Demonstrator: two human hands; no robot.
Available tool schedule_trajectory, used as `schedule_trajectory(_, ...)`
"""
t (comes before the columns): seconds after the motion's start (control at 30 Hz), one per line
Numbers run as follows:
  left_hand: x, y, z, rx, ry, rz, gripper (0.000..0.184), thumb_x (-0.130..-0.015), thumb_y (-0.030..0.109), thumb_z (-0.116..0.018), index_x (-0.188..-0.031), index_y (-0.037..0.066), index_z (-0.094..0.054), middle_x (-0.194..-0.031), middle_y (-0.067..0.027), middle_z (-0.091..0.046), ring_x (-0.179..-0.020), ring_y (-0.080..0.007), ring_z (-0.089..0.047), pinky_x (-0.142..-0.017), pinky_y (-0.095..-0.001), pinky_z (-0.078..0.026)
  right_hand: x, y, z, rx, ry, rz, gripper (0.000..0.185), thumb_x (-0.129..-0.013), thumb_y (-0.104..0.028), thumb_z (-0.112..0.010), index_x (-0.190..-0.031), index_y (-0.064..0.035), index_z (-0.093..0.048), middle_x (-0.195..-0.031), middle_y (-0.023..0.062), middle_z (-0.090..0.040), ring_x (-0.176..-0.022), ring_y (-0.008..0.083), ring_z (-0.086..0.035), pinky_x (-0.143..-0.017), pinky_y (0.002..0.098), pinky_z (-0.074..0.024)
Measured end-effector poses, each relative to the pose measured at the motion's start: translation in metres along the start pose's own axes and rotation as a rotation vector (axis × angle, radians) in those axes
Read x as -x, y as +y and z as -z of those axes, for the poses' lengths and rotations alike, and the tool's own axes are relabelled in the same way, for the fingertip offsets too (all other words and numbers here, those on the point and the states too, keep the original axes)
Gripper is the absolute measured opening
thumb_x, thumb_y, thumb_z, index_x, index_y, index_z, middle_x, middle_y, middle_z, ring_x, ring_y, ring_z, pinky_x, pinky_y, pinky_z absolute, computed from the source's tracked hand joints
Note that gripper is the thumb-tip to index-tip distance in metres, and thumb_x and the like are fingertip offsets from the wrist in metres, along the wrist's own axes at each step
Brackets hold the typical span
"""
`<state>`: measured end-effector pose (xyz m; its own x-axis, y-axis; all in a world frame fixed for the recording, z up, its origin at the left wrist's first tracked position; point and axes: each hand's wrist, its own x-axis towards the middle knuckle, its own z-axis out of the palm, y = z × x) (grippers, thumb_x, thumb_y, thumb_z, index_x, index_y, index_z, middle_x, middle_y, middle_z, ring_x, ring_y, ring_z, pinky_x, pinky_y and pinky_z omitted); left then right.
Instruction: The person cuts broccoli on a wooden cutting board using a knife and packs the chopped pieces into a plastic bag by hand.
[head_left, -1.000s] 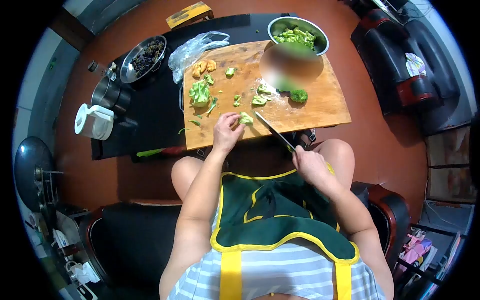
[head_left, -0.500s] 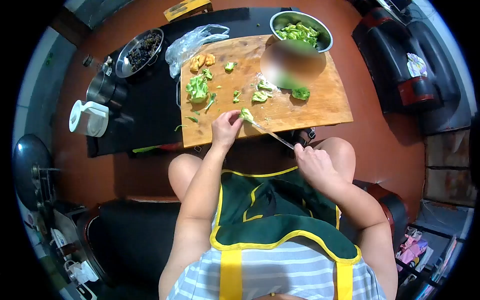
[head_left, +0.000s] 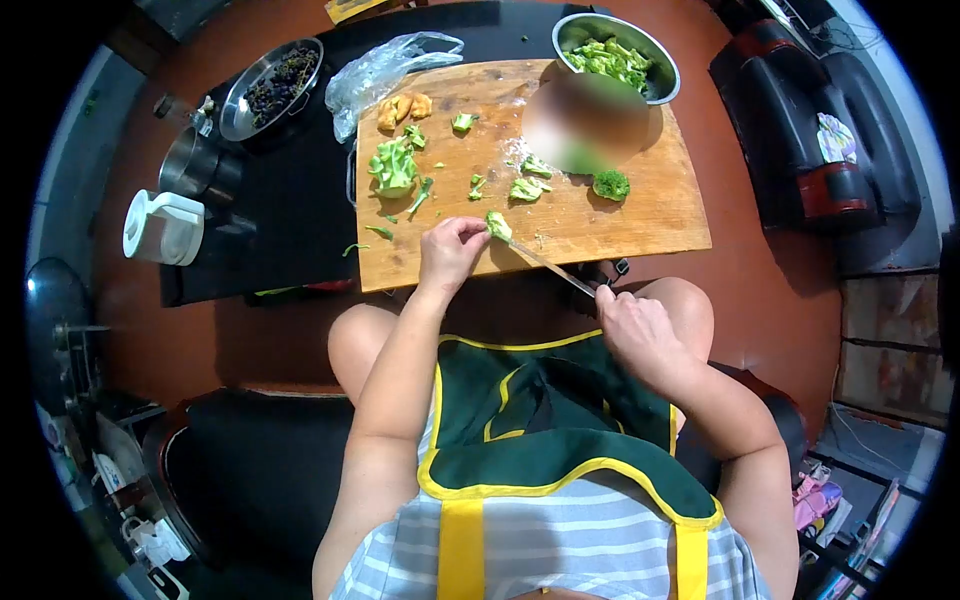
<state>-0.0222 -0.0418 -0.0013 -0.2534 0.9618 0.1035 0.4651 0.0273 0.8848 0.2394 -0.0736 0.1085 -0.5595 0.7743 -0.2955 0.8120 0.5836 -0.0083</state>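
Observation:
My left hand [head_left: 450,255] is pinched around a small broccoli floret [head_left: 498,226] at the near edge of the wooden cutting board [head_left: 650,225]. In my right hand [head_left: 643,335] is a knife [head_left: 553,267], its handle wrapped by my fingers. The blade points up and left, its tip end touching or right beside the floret. A large broccoli stalk [head_left: 393,170] lies at the board's left, with thin green trimmings near it. Several cut pieces, including a broccoli piece [head_left: 529,188] and a dark green broccoli head [head_left: 611,185], are scattered across the board.
A metal bowl [head_left: 664,75] of cut broccoli stands at the board's far right corner. Yellow-orange pieces [head_left: 404,110] lie far left, beside a clear plastic bag [head_left: 352,85]. Grapes in a metal basin [head_left: 233,118], a pot [head_left: 190,165] and a pitcher [head_left: 165,230] are further left. A blurred patch covers part of the board.
The view has shifted slightly. Both hands keep nearly the same pose, with the knife still at the floret.

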Motion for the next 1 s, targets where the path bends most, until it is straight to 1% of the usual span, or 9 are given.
schedule_trajectory(0.07, -0.001, 0.002, 0.001, 0.016, -0.008, 0.012, 0.014, -0.072, 0.009, -0.072, -0.084, 0.002, -0.069, -0.080, -0.0112, -0.067, -0.071, -0.0195, -0.066, -0.066, -0.0295, -0.052, 0.000, -0.002, 0.002, 0.025, 0.012, 0.005, 0.006, -0.083, -0.007, -0.049, -0.086, -0.0016, -0.049, -0.071, 0.0163, -0.062, -0.060, 0.0285, -0.066, -0.050, 0.0359, -0.0538)
schedule_trajectory(0.17, -0.003, 0.000, 0.003, -0.054, -0.036, -0.015, 0.017, -0.073, 0.011, -0.074, -0.087, 0.002, -0.070, -0.082, -0.0104, -0.069, -0.071, -0.0160, -0.066, -0.066, -0.0272, -0.053, 0.001, -0.004, 0.008, 0.024, 0.016, -0.008, 0.006, -0.082, -0.006, -0.051, -0.086, -0.0018, -0.049, -0.068, 0.0148, -0.061, -0.059, 0.0273, -0.066, -0.050, 0.0349, -0.0537)
schedule_trajectory(0.27, -0.004, -0.003, 0.003, -0.074, -0.050, -0.010, 0.017, -0.073, 0.011, -0.074, -0.086, 0.002, -0.070, -0.083, -0.0106, -0.069, -0.073, -0.0167, -0.066, -0.067, -0.0275, -0.053, 0.001, -0.003, 0.010, 0.085, 0.016, 0.006, 0.007, -0.081, -0.006, -0.052, -0.086, -0.0019, -0.049, -0.066, 0.0136, -0.060, -0.058, 0.0274, -0.065, -0.049, 0.0350, -0.0535)
schedule_trajectory(0.6, -0.006, 0.003, 0.006, -0.070, -0.059, 0.019, 0.017, -0.071, 0.011, -0.075, -0.086, 0.003, -0.070, -0.083, -0.0110, -0.069, -0.073, -0.0177, -0.066, -0.066, -0.0276, -0.052, -0.019, 0.015, -0.007, -0.119, -0.074, 0.015, 0.008, -0.082, -0.007, -0.050, -0.087, -0.0016, -0.047, -0.067, 0.0198, -0.062, -0.062, 0.0338, -0.064, -0.052, 0.0429, -0.0518)
schedule_trajectory(0.67, -0.005, 0.001, 0.005, -0.064, -0.054, 0.018, 0.016, -0.071, 0.011, -0.075, -0.084, 0.003, -0.070, -0.083, -0.0107, -0.068, -0.073, -0.0174, -0.066, -0.066, -0.0273, -0.052, -0.021, 0.018, -0.015, -0.179, -0.075, 0.003, 0.008, -0.085, -0.009, -0.049, -0.088, -0.0016, -0.047, -0.067, 0.0200, -0.062, -0.064, 0.0356, -0.064, -0.055, 0.0454, -0.0514)
schedule_trajectory(0.77, -0.001, 0.001, 0.007, -0.096, -0.054, -0.044, 0.015, -0.072, 0.010, -0.074, -0.083, 0.002, -0.069, -0.081, -0.0092, -0.067, -0.071, -0.0167, -0.066, -0.066, -0.0271, -0.052, -0.026, 0.021, -0.010, -0.296, -0.171, -0.100, 0.015, -0.089, -0.015, -0.046, -0.088, 0.0000, -0.049, -0.073, 0.0209, -0.063, -0.072, 0.0380, -0.063, -0.063, 0.0472, -0.0499)
schedule_trajectory(0.87, 0.000, -0.014, 0.005, 0.040, 0.036, -0.028, 0.012, -0.071, 0.008, -0.072, -0.080, 0.002, -0.067, -0.081, -0.0113, -0.066, -0.071, -0.0206, -0.066, -0.066, -0.0301, -0.053, -0.035, 0.051, -0.034, -0.668, -0.242, -0.046, 0.025, -0.092, -0.022, -0.046, -0.088, 0.0007, -0.054, -0.077, 0.0200, -0.062, -0.075, 0.0358, -0.061, -0.069, 0.0439, -0.0475)
schedule_trajectory(0.9, 0.000, -0.006, 0.014, -0.077, 0.010, 0.026, 0.015, -0.071, 0.007, -0.071, -0.086, 0.003, -0.067, -0.083, -0.0104, -0.065, -0.073, -0.0205, -0.065, -0.069, -0.0304, -0.053, -0.034, 0.054, -0.029, -0.849, -0.314, -0.128, 0.030, -0.091, -0.027, -0.047, -0.087, 0.0012, -0.057, -0.077, 0.0194, -0.060, -0.073, 0.0318, -0.059, -0.069, 0.0397, -0.0456)
schedule_trajectory(1.0, -0.004, -0.006, 0.021, -0.088, -0.004, 0.033, 0.021, -0.072, 0.007, -0.070, -0.092, 0.004, -0.066, -0.088, -0.0110, -0.064, -0.077, -0.0211, -0.065, -0.072, -0.0306, -0.053, -0.028, 0.058, -0.024, -0.865, -0.332, -0.177, 0.029, -0.091, -0.026, -0.048, -0.089, 0.0013, -0.057, -0.074, 0.0182, -0.058, -0.070, 0.0288, -0.057, -0.068, 0.0372, -0.0455)
